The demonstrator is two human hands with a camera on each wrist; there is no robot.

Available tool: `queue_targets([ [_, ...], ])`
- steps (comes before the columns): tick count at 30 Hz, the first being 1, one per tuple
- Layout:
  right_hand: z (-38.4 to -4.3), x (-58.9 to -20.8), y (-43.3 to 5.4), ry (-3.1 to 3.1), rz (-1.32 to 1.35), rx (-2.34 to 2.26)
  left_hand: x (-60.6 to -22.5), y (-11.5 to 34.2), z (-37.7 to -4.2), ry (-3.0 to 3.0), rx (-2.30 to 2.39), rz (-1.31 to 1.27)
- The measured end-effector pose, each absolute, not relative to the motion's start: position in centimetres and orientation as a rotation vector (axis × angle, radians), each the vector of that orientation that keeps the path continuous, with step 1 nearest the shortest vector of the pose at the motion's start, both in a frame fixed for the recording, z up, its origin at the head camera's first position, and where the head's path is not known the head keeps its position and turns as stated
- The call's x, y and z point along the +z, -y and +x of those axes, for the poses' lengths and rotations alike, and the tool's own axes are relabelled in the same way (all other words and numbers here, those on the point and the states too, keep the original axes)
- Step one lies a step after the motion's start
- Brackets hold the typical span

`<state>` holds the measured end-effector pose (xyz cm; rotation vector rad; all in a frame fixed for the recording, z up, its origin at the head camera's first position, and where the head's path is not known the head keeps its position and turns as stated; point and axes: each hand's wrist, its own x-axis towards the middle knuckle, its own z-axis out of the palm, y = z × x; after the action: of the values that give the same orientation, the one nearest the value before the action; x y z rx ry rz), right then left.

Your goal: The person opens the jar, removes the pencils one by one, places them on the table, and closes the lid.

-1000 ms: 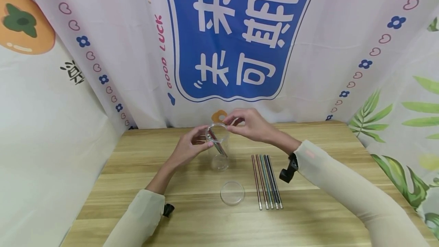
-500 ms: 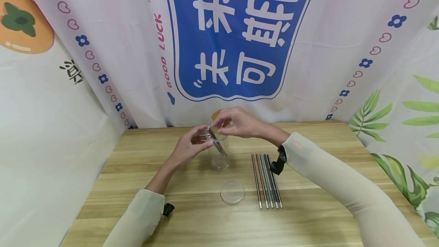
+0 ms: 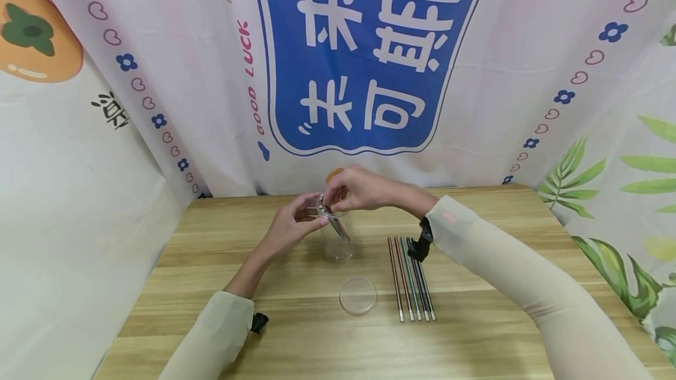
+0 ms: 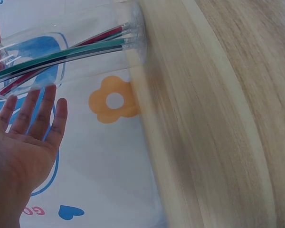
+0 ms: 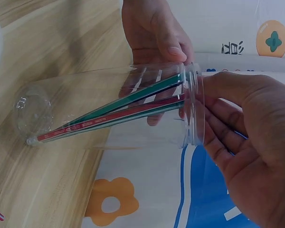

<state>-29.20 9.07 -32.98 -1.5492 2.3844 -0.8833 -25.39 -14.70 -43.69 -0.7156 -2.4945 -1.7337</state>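
Note:
A clear plastic jar stands upright towards the back of the table. Several pencils in green, red and dark colours lean inside it, their silver ends at the base in the right wrist view. My left hand holds the jar just below the rim, thumb in front and fingers behind. From the right, my right hand reaches over the mouth, thumb and curled fingers pinching at the upper ends of the pencils. Those fingertips are partly hidden by the rim.
A round clear lid lies on the wooden table in front of the jar. Right of it, several pencils lie side by side, silver ends towards me. A printed cloth hangs along the table's back edge.
My right hand has moved left from the jar's right rim to over its mouth, its fingers dipping to the pencil ends. The left hand and the jar have stayed in place.

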Motion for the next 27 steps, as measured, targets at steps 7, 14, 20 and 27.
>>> queue_targets([
  [7,-29.5,-33.0,-8.5,-2.355,-1.515,-0.853,-43.7,14.8,-25.4,2.493,-1.734,-0.718],
  [14,-29.5,-32.9,-8.3,-2.359,-1.517,-0.845,-43.7,14.8,-25.4,2.487,-1.756,-0.714],
  [20,-29.6,-33.0,-8.2,-2.373,-1.534,-0.820,-43.6,14.7,-25.3,2.483,-1.760,-0.712],
  [27,-29.7,-33.4,-7.9,-2.401,-1.531,-0.795,-43.7,14.7,-25.5,2.484,-1.746,-0.720],
])
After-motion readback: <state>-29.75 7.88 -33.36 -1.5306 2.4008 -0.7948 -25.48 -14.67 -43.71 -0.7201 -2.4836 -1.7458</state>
